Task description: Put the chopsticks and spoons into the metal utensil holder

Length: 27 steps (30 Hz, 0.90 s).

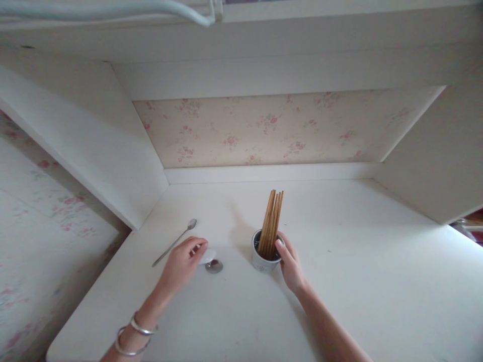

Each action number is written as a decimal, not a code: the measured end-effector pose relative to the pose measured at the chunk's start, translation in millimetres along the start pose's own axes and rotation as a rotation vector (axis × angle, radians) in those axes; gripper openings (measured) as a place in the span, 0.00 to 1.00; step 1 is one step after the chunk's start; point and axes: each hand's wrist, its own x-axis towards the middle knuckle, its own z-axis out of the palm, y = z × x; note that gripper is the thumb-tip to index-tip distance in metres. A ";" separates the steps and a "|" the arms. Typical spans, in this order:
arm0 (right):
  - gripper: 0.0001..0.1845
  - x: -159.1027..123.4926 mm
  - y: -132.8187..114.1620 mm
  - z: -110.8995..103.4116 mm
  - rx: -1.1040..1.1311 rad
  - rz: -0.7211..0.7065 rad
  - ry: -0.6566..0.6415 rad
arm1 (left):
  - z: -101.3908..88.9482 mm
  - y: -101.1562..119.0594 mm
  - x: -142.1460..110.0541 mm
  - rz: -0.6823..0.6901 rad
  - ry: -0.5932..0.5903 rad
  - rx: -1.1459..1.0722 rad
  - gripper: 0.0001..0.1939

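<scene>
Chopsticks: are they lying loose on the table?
No, the chopsticks stand leaning in the cup, which the right hand holds at its side.

Looks like home: floral wallpaper point(249, 128) behind white tabletop point(362, 261).

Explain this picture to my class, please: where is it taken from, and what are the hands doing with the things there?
No machine here: these are a person's bare hands, seen from a camera worn on the head. The right hand holds a cup of wooden chopsticks at the rim. The left hand is at a white object, partly hidden; whether it grips it is unclear. On the white table, the bowl of a metal spoon shows beside that object, and a long-handled spoon lies farther left.
</scene>
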 end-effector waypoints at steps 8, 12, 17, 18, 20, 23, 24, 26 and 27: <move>0.24 0.7 -7.2 0.9 0.000 -0.018 -0.046 | -40.6 -84.5 53.8 -0.170 -0.152 0.548 0.11; 0.23 2.1 -7.7 0.2 -0.002 -0.002 -0.043 | -39.9 -89.0 62.7 -0.218 -0.217 0.551 0.09; 0.23 2.4 -13.5 1.5 -0.001 -0.016 -0.065 | -57.2 -81.5 73.7 -0.257 -0.228 0.537 0.10; 0.23 2.1 -15.0 1.9 -0.004 -0.023 -0.073 | -64.3 -77.3 77.0 -0.251 -0.203 0.527 0.11; 0.22 1.3 -17.4 2.4 -0.012 -0.030 -0.077 | -79.3 -62.8 83.5 -0.219 -0.119 0.466 0.12; 0.22 0.7 -19.1 2.5 -0.011 -0.021 -0.077 | -94.2 -21.9 88.5 -0.135 -0.006 0.208 0.16; 0.22 0.6 -19.2 2.3 -0.012 -0.018 -0.078 | -95.0 -4.0 88.0 -0.107 0.015 0.079 0.18; 0.22 0.8 -18.9 2.0 -0.014 -0.014 -0.079 | -89.1 34.9 84.2 -0.076 0.033 -0.147 0.22; 0.22 0.8 -18.5 1.8 -0.014 -0.013 -0.075 | -83.1 54.3 81.5 -0.064 0.077 -0.260 0.22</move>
